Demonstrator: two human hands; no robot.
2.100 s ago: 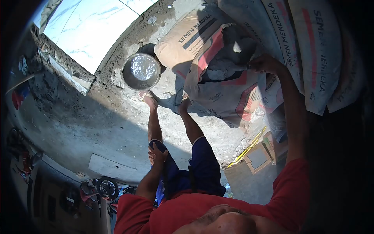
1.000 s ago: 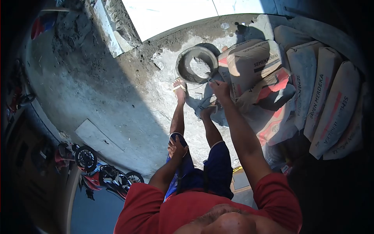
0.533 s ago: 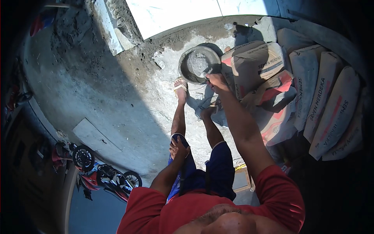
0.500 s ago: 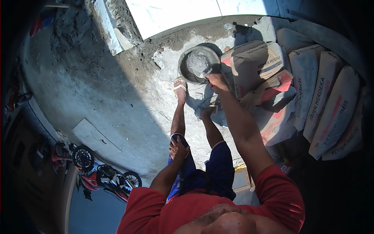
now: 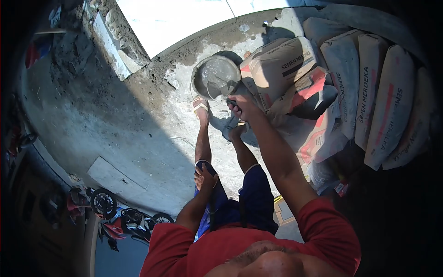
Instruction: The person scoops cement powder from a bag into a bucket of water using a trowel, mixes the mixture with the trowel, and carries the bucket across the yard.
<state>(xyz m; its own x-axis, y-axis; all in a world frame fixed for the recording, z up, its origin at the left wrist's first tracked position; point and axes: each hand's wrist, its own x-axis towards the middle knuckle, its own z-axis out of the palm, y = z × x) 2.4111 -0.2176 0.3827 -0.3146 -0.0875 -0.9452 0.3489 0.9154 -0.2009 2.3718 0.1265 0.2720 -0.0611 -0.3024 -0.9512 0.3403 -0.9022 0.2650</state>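
My right hand is closed around the dark handle of a trowel. The trowel's blade reaches inside the near side of a round bucket. Grey wet cement mix lies in that bucket, which stands on the rough floor in front of my feet. My left hand rests on my left knee with its fingers spread, holding nothing. Just right of the bucket is a torn-open cement bag with a red printed patch.
Several full cement bags stand and lie along the right. White tiles cover the floor ahead. Rubble and a board strip lie at the upper left, a flat panel on the left, and a motorcycle stands at lower left.
The view has shifted, so bucket and bags appear further left and higher. My right hand has drawn back slightly toward me, and the trowel's blade now shows at the bucket's near side.
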